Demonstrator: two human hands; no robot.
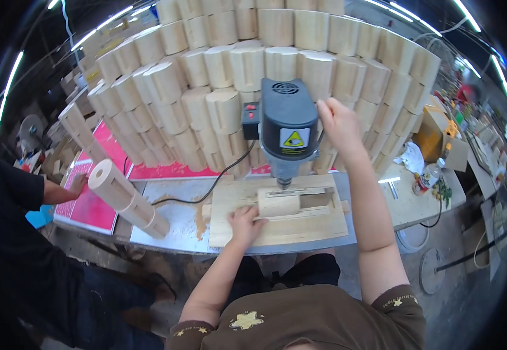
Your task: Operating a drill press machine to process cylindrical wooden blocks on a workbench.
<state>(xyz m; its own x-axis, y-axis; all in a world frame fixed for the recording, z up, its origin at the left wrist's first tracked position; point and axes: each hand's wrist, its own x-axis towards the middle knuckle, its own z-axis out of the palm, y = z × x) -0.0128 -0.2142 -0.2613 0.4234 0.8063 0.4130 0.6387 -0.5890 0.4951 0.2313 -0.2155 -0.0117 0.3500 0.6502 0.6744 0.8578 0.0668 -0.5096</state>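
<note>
A dark blue-grey drill press (289, 108) stands in front of me, its chuck (285, 182) pointing down over the work. My right hand (340, 121) is closed around something at the right side of the machine head, probably its lever, which the fingers mostly hide. Under the chuck a pale rounded wooden block (280, 205) lies on its side in a cradle on a flat wooden board (288, 230). My left hand (246, 226) rests on the board at the block's left end, fingers spread, thumb against the block. Whether the bit touches the wood I cannot tell.
Tall stacks of similar wooden blocks (230, 64) rise behind the drill. A short leaning stack (128, 198) stands at left, near a co-worker's hand (78, 185) on a pink sheet. A black cable (207, 195) crosses the table. At right are a bottle (428, 177) and a cardboard box (431, 134).
</note>
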